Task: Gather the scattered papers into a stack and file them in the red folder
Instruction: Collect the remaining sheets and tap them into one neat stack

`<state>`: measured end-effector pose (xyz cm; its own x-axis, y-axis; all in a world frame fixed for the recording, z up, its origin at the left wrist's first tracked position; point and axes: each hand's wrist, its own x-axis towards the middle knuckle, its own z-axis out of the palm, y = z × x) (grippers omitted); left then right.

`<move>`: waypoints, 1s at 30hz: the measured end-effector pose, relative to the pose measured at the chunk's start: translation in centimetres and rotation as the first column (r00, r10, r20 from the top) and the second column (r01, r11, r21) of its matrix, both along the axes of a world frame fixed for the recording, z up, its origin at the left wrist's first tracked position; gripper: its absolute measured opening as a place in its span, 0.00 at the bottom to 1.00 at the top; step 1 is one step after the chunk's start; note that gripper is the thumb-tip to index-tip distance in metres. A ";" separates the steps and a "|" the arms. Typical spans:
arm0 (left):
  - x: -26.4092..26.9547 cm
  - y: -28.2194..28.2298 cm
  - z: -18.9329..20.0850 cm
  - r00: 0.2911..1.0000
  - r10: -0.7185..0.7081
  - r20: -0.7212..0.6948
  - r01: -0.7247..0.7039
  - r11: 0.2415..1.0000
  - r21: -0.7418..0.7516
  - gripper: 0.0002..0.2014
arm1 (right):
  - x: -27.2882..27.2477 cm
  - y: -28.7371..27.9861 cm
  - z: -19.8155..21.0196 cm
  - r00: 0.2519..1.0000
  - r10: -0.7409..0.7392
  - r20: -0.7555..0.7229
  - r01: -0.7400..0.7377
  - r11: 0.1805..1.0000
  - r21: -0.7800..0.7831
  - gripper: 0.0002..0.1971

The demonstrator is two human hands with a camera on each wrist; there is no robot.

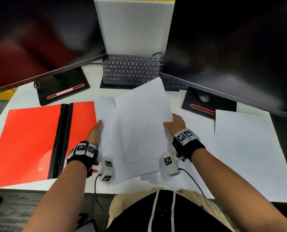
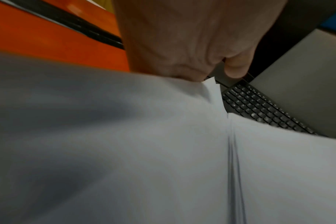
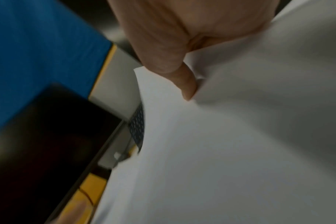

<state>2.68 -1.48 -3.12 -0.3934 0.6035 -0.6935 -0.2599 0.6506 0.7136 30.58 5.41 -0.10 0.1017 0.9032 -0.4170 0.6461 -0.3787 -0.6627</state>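
Squaring the fanned papers [image 1: 139, 124] in the middle of the counter [image 1: 27, 99]

The right hand [image 1: 174, 123] pinches their right edge, thumb on top. The left hand [image 1: 95, 131] lies straight against the left edge (gripping nothing). Best to tap the edges flush, then add the loose sheets [image 1: 246, 148] at right. The red folder [image 1: 30, 139] lies open, nothing filed.

I see left hand [image 2: 182, 37] touching far edge of papers [image 2: 144, 144] | thumb [image 2: 237, 66] clear of them | folder [image 2: 48, 39] beside hand | keyboard [image 2: 259, 109] beyond papers
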 end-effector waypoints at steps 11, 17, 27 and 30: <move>0.3 0.5 -1.8 0.983 -0.111 -0.143 0.114 0.993 0.012 0.30 | -3.8 -1.2 -0.5 0.934 0.358 0.016 -0.335 0.889 -0.312 0.43; -0.9 0.7 -3.0 0.894 -0.323 -0.310 0.315 0.946 -0.078 0.29 | -3.1 -1.7 -1.0 0.892 0.443 -0.088 -0.449 0.850 -0.275 0.43; 0.4 1.4 -2.7 0.825 -0.314 -0.470 0.321 0.945 -0.067 0.30 | 9.5 0.3 -0.4 0.855 -0.037 0.518 0.178 0.958 -0.226 0.47; 0.6 1.9 -2.3 0.812 -0.291 -0.507 0.298 0.952 -0.070 0.29 | 11.3 -0.1 -0.9 0.794 0.021 0.607 0.183 0.945 -0.272 0.53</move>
<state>3.29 0.43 -5.45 -0.4879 0.7546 -0.4388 0.3417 0.6277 0.6995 41.90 5.34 -1.04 0.4872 0.7194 -0.4951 0.8280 -0.5607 0.0000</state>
